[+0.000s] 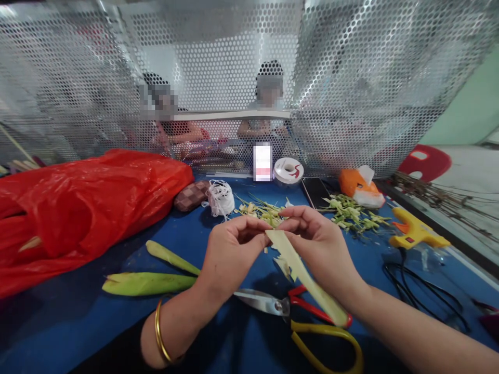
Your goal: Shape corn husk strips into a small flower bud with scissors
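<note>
Both my hands meet at a pale green leaf strip [312,283] with a ragged, torn left edge. My left hand [234,254] pinches its far end between thumb and forefinger. Close beside it, my right hand [322,244] is also pinched at that end, and the strip hangs down toward me under the right palm. Scissors [268,302] with silver blades and red and yellow handles lie below, partly behind the strip. Left of my left wrist rest a large green leaf piece [152,283] and a smaller one [167,255]. Leaf scraps [259,210] are scattered just beyond my fingers.
A red plastic bag [89,202] fills the left side. Beyond my hands are white string [221,198], a ribbon roll [288,170], a lit phone [262,162] and a dark phone [315,193]. A yellow glue gun [417,231] with its cord lies right. Two people sit behind the perforated screen [218,62].
</note>
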Motion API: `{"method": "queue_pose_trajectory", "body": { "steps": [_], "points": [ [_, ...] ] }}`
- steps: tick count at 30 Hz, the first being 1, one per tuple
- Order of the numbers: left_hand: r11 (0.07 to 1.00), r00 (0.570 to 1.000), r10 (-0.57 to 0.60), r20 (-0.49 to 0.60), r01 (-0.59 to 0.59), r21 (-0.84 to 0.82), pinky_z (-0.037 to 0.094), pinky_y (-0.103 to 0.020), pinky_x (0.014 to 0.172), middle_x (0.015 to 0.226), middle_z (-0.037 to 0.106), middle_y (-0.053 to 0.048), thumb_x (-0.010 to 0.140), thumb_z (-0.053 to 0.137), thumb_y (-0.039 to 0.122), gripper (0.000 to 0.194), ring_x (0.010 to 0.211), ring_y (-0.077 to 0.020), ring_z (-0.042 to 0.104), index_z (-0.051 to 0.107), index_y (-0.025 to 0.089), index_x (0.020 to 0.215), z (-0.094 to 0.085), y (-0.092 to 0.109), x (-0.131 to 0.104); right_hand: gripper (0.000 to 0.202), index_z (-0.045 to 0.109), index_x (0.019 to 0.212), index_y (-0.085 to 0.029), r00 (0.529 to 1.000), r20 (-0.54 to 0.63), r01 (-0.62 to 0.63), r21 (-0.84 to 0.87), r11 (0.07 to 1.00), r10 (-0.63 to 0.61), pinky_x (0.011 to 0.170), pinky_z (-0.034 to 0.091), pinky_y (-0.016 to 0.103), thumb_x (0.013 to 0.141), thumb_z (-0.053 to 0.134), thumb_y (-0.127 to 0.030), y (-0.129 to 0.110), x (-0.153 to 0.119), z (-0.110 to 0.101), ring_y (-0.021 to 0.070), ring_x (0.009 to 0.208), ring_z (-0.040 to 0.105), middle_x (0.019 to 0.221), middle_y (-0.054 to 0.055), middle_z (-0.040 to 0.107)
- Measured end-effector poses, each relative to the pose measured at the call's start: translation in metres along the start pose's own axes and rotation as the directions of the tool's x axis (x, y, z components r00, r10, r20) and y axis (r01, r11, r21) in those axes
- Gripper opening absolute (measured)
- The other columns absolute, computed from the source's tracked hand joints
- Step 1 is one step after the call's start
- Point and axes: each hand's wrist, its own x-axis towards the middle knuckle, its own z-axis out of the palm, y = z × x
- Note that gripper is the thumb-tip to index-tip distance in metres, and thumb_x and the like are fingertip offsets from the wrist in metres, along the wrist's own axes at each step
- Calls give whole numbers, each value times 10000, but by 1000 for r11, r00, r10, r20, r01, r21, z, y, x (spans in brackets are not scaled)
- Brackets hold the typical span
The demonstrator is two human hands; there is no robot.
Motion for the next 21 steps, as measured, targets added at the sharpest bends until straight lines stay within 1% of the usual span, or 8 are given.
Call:
{"method": "queue_pose_trajectory", "body": {
  "steps": [4,7,9,11,13,16,18,21],
  "points": [
    [997,1000,-27,-2,27,-69,499,-252,659,694,718,-28,662,739,195,69,656,-147,646,710,160,715,0,-3,2,245,565,847,-200,999,28,42,-26,999,-41,606,522,303,691,736,-279,6,1,0,154,619,630,670,-9,657],
    [974,992,-121,28,124,-187,486,-244,637,676,711,-23,640,762,209,108,618,-127,626,718,151,720,-3,-6,5,161,520,776,-221,975,29,220,-197,955,-219,617,506,283,753,679,-211,11,-1,-1,141,657,612,710,-13,642],
    [950,981,-185,55,193,-246,477,-240,630,688,716,-33,628,779,225,148,611,-122,622,726,139,736,-4,-8,6,156,507,752,-228,925,70,372,-358,856,-373,662,495,286,788,640,-155,12,-2,-3,143,710,615,755,-10,653],
    [935,974,-213,78,226,-272,467,-229,623,698,720,-39,620,792,236,169,610,-115,617,732,133,740,-6,-8,7,146,522,763,-230,861,152,495,-468,732,-486,704,487,302,826,598,-122,12,-3,-6,153,763,628,801,-1,671],
    [931,973,-212,93,230,-284,459,-219,619,697,718,-37,624,798,247,176,611,-109,613,736,133,743,-6,-7,6,141,551,798,-233,796,230,590,-503,632,-559,722,488,314,861,555,-108,10,-2,-8,161,796,638,833,8,681],
    [928,975,-198,103,220,-299,462,-217,628,690,711,-28,626,796,237,152,615,-108,612,741,140,730,-7,-5,4,184,599,864,-236,712,327,690,-487,535,-621,732,499,328,886,502,-81,6,-1,-10,174,830,650,857,26,684],
    [925,974,-197,108,221,-308,464,-215,631,679,702,-19,622,794,222,127,610,-105,610,741,147,709,-7,-3,3,201,619,883,-229,679,360,723,-478,499,-640,727,504,327,887,496,-69,5,0,-10,178,840,650,861,34,682],
    [918,970,-214,115,239,-318,461,-206,619,655,688,-6,620,794,213,110,592,-95,603,737,153,693,-6,-2,2,177,620,868,-212,671,361,729,-481,487,-647,739,502,316,891,515,-71,6,1,-11,174,852,641,846,34,673]
  ]
}}
